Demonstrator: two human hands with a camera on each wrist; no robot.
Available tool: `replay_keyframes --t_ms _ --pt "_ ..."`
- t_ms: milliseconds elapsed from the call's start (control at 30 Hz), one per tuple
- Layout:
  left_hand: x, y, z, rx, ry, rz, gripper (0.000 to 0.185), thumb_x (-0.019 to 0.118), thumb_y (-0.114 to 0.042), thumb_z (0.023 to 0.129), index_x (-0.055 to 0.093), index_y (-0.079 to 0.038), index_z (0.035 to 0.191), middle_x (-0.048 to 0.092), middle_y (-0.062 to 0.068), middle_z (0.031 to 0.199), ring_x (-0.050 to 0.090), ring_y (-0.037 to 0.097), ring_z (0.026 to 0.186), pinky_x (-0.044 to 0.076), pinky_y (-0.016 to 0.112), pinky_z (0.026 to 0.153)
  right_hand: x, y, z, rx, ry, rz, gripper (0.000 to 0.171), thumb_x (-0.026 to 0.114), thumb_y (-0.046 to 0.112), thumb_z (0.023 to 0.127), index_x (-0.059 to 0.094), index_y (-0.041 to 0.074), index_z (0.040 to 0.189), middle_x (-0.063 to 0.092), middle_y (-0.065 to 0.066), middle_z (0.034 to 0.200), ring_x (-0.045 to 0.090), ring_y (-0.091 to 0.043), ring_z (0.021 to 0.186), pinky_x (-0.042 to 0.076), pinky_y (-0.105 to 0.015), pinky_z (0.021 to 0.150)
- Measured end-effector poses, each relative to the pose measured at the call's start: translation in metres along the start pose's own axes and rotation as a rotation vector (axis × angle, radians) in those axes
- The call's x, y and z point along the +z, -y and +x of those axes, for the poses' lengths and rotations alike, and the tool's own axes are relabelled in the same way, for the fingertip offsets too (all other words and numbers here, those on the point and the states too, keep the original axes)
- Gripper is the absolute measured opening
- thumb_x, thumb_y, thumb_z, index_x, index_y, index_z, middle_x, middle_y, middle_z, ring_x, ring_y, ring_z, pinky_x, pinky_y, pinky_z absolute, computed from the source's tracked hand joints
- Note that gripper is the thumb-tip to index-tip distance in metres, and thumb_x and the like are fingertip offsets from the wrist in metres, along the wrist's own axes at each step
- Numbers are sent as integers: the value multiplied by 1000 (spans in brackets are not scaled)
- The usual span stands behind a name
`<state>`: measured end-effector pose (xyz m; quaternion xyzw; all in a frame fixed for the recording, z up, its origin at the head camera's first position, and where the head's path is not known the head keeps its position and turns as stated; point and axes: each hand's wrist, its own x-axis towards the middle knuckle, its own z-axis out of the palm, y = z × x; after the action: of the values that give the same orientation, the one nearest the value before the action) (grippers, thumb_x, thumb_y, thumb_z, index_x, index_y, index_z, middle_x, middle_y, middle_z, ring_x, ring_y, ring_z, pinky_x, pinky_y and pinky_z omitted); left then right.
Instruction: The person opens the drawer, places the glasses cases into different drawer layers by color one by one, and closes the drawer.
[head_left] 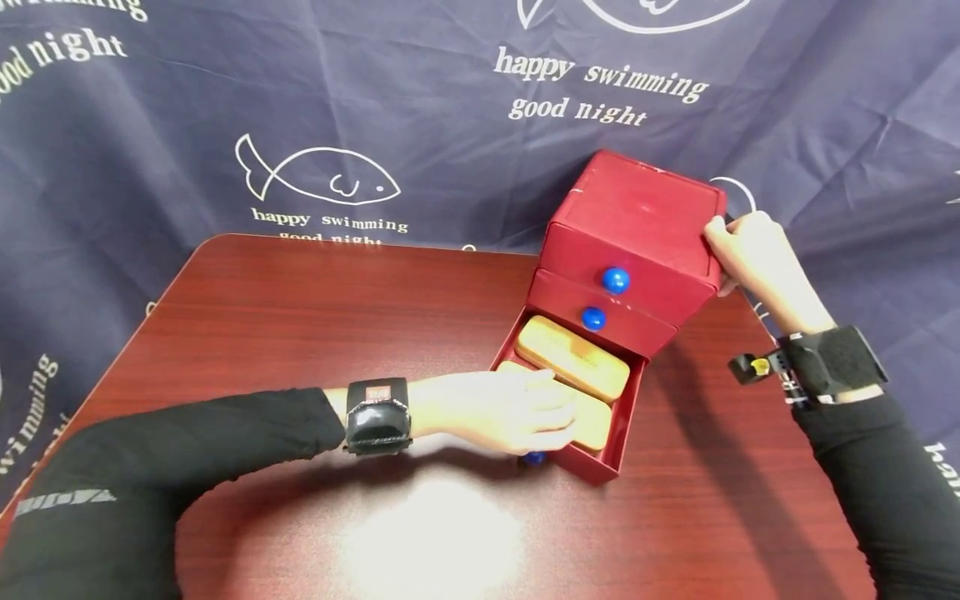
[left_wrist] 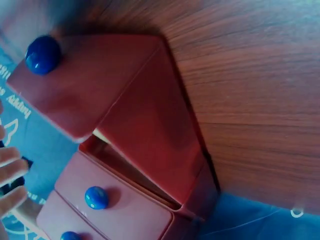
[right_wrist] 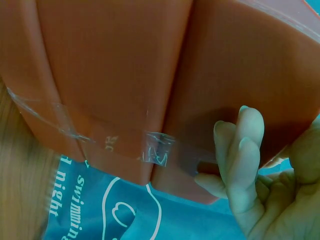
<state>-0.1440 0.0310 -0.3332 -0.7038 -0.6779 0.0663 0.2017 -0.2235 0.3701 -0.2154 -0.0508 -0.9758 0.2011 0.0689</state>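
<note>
A red drawer box (head_left: 637,208) with blue knobs stands at the table's back right, its bottom drawer (head_left: 632,417) pulled out. Inside that drawer lie two yellow oblong pieces with rounded ends; the farther yellow piece (head_left: 573,358) is in plain sight, the nearer yellow piece (head_left: 596,421) partly covered. My left hand (head_left: 517,412) reaches across the drawer front, fingers extended over the nearer piece. In the left wrist view its fingers (left_wrist: 11,172) show at the left edge. My right hand (head_left: 750,254) holds the box's top right edge, thumb on top and fingers (right_wrist: 242,150) against the side.
Brown wooden table (head_left: 337,317) extends left and in front of the box. A blue cloth (head_left: 435,125) with fish prints and lettering hangs close behind the table. Clear tape (right_wrist: 159,150) runs along the box's side. Both wrists wear black straps.
</note>
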Motion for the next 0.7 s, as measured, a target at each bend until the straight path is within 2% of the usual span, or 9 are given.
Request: replay_keyframes --t_ms 67,100,167,267,367,467,700 --pt "3 -4 -5 91 -46 158 33 41 -25 107 61 -17 132 65 -1 130 61 16 123 46 31 112 0 0 0 -4 -3 -1 58 32 37 96 57 8 53 57 1 42 63 -19 38 44 -28 47" --pt "7 -6 -8 176 -112 335 34 43 -22 106 60 -16 134 64 2 133 61 20 125 47 35 111 0 0 1 -4 -4 -1 58 32 37 96 57 8 52 57 1 41 63 -19 38 44 -28 47" --pt "11 -9 -11 254 -197 525 31 45 -17 104 60 -12 131 66 3 130 64 21 121 51 32 105 0 -1 1 -7 -6 1 58 32 37 96 58 8 52 57 1 41 63 -19 38 44 -28 47" --pt "13 -14 -13 306 -210 627 30 46 -12 104 58 -5 131 65 7 130 63 23 119 53 35 103 0 -1 2 -7 -8 -2 58 32 37 96 57 8 52 58 1 41 63 -18 37 44 -28 46" --pt "11 -20 -15 351 -168 639 34 38 -6 105 56 -1 133 63 12 133 62 25 122 52 37 105 0 -1 2 -6 -5 -3 56 32 36 95 57 9 52 58 1 42 62 -15 36 44 -29 46" --pt "14 -25 -15 377 -137 608 36 34 -5 105 57 -3 134 61 12 135 61 25 122 51 37 105 0 -1 2 -4 -7 2 54 33 34 94 58 8 53 58 1 42 62 -15 36 44 -29 46" --pt "25 -34 -18 399 -167 539 33 36 -9 106 62 -10 125 64 7 127 63 19 111 53 34 95 0 -2 1 5 0 8 55 33 35 95 59 7 55 59 0 43 62 -15 36 45 -28 45"
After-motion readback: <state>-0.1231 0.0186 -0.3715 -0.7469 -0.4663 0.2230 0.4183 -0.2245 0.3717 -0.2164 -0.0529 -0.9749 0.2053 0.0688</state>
